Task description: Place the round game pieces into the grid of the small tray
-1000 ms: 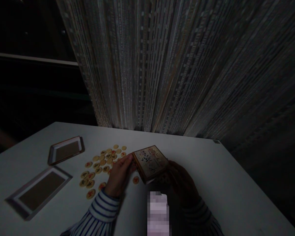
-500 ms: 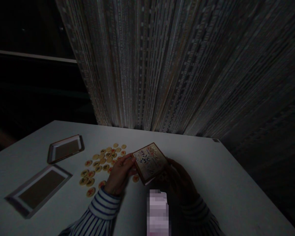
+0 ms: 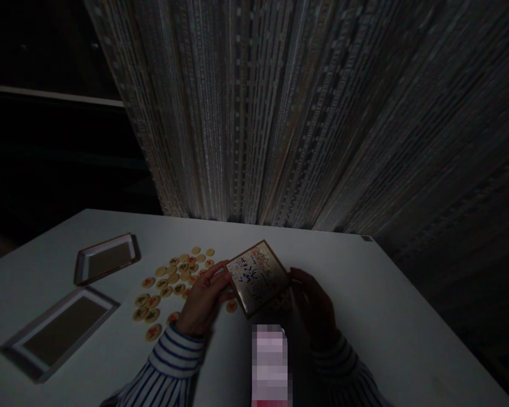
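Turned a little further, the printed box (image 3: pixel 258 278) sits against the closed fingers of the left hand (image 3: pixel 203 299); the right hand (image 3: pixel 314 302) is too dark to tell its grip; a slip could drop the box onto the round game pieces (image 3: pixel 173 277).

A small square box (image 3: pixel 258 278) has a cream face covered in black brush lettering with touches of red, framed by a brown edge. Round tan counters (image 3: pixel 173 277) each carry a red or black mark. The left sleeve (image 3: pixel 176 356) is white with navy-blue stripes; the right sleeve (image 3: pixel 339 362) shows the same stripes, dimmed by shadow. Two shallow trays (image 3: pixel 106 259) have pale white rims around dull brown centres. The table (image 3: pixel 385 316) is plain pale grey. Behind it, a curtain (image 3: pixel 280 113) falls in narrow vertical stripes of grey, white and muted tan.
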Tool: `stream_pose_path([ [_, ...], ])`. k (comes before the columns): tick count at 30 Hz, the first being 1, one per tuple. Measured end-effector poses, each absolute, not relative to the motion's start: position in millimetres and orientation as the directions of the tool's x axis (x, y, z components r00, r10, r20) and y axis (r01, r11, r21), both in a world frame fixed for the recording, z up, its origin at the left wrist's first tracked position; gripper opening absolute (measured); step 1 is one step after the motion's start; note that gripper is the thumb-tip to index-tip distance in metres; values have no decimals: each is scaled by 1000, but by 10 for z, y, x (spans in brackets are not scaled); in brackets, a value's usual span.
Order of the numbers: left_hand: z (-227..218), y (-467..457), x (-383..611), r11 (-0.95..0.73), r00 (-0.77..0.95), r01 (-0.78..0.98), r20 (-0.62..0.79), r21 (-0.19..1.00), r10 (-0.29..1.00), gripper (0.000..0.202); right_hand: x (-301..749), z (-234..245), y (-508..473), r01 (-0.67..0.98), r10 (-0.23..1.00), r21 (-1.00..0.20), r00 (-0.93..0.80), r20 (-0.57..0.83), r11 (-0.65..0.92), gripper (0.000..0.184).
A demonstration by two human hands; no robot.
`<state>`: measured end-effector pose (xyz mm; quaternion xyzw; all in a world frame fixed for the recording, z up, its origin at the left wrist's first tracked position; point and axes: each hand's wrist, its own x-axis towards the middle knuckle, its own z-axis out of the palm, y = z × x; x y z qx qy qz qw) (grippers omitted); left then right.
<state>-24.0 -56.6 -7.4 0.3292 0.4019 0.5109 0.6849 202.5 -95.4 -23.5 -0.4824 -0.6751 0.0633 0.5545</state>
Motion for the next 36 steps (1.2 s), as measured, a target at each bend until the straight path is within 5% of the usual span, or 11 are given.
stream_pose_path([
  [5, -48, -591, -224, 258, 152, -413, -213, 873, 965, 63, 2022, -198, -945, 352, 866, -859, 202, 458, 372, 25],
  [11, -23, -616, -202, 218, 162, -387, -167, 896, 973, 65, 2025, -157, -944, 292, 944, -931, 178, 277, 218, 26],
  [19, -53, -586, -200, 165, 107, -325, -137, 931, 985, 74, 1984, -101, -955, 256, 936, -946, 233, 262, 201, 23],
  [27, -96, -584, -181, 156, 109, -309, -128, 938, 986, 60, 2034, -174, -922, 172, 887, -973, 410, 213, 154, 31],
  [36, -81, -672, -48, 197, 326, -134, -145, 971, 934, 42, 1995, -210, -930, 98, 836, -983, 518, 182, 153, 33],
])
